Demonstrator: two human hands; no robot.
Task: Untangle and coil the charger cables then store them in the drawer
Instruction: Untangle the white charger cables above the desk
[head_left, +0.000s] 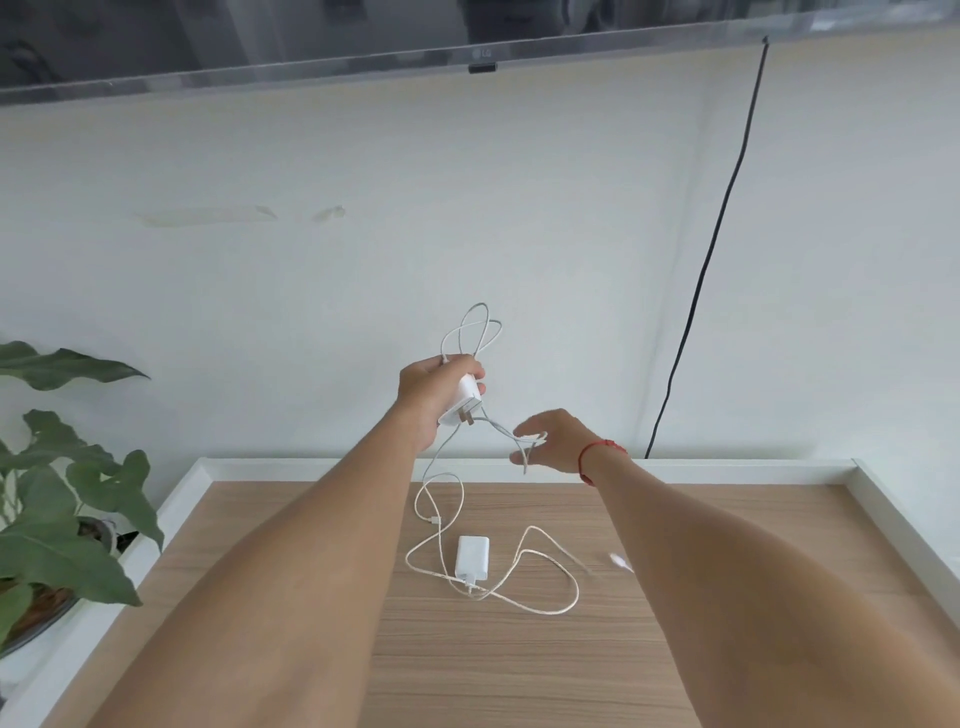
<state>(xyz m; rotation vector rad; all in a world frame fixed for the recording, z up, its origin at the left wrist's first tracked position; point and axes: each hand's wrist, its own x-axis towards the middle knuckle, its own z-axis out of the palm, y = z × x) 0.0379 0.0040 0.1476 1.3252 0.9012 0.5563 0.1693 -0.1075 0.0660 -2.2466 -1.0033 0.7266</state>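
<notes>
Now left hand (428, 389) grips charger (466, 397); second charger (472, 558) on table (727, 571).

A charger (472, 558) lies on the tabletop (519, 670), its cable (563, 597) looped either side, a plant (57, 545) left.

A home living room, judging by the wall-mounted black flat-screen television (467, 36), leafy green potted houseplant (57, 525) and white-rimmed wood-grain counter (727, 545)
</notes>
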